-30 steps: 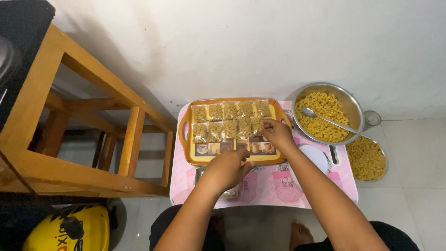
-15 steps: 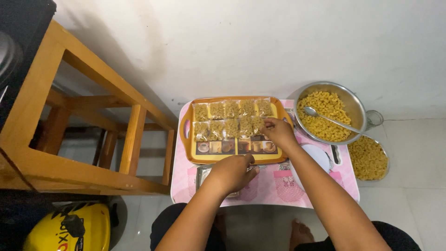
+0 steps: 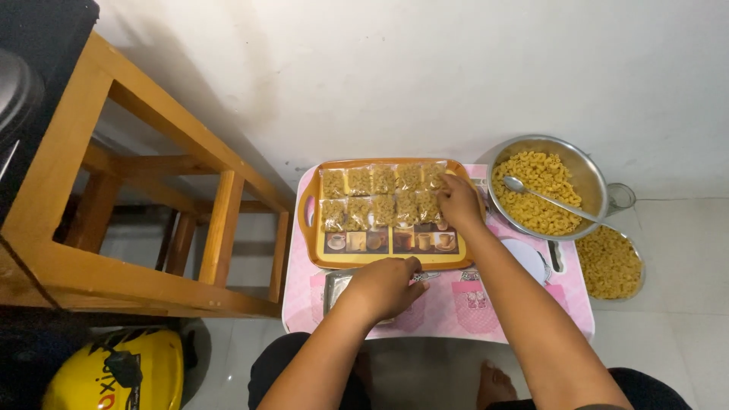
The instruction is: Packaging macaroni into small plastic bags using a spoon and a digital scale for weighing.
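R hand (image 3: pixel 459 202): fingers curled, pressing on pasta packets (image 3: pixel 381 196) in orange tray (image 3: pixel 310 209).
L hand (image 3: pixel 386 286): closed around small metal tool, over pink desk (image 3: pixel 493 311).
Nearby: pasta bowl (image 3: pixel 588 171) w/ spoon (image 3: pixel 548 199).

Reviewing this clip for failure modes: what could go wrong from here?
1. The right hand presses packets packed edge to edge on the tray; a nudge could shift the rows.
2. The spoon handle sticks out over the bowl rim near the right forearm; a bump might spill pasta.
3. The left hand hides what it touches, so its grip cannot be judged.
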